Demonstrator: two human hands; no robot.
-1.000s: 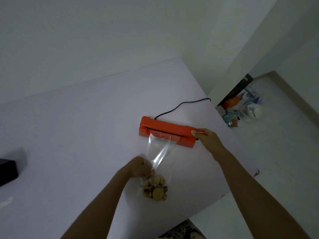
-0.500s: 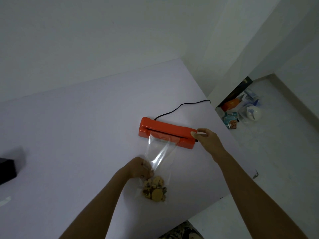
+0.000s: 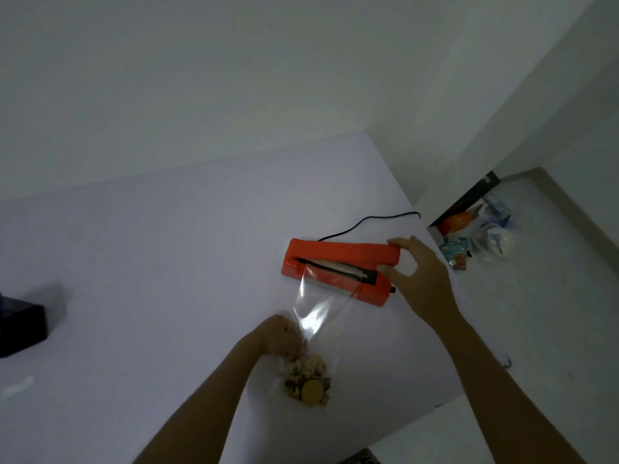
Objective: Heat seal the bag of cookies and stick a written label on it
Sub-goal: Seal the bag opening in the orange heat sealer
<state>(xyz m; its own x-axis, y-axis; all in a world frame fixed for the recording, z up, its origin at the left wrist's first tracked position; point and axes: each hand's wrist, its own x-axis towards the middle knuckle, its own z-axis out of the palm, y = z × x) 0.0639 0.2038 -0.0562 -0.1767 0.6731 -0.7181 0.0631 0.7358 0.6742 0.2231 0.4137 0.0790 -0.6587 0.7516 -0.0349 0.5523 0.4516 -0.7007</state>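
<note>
An orange heat sealer [image 3: 341, 254] lies on the white table [image 3: 167, 262], its lid raised so the dark sealing strip shows. The mouth of a clear plastic bag [image 3: 318, 309] rests on that strip. Cookies [image 3: 306, 380] fill the bag's lower end near the table's front edge. My left hand [image 3: 279, 338] pinches the bag's left side just above the cookies. My right hand [image 3: 418, 272] holds the lid's right end, thumb under and fingers on top.
A black power cord [image 3: 368, 221] runs from the sealer to the table's right edge. A dark box [image 3: 20, 324] sits at the far left, a small white scrap [image 3: 16, 388] in front of it. Packets and bags [image 3: 475, 229] lie on the floor to the right.
My right hand has lifted the sealer's lid, which was pressed down a second ago; the sealing strip is now exposed. The left hand and bag have stayed in place.
</note>
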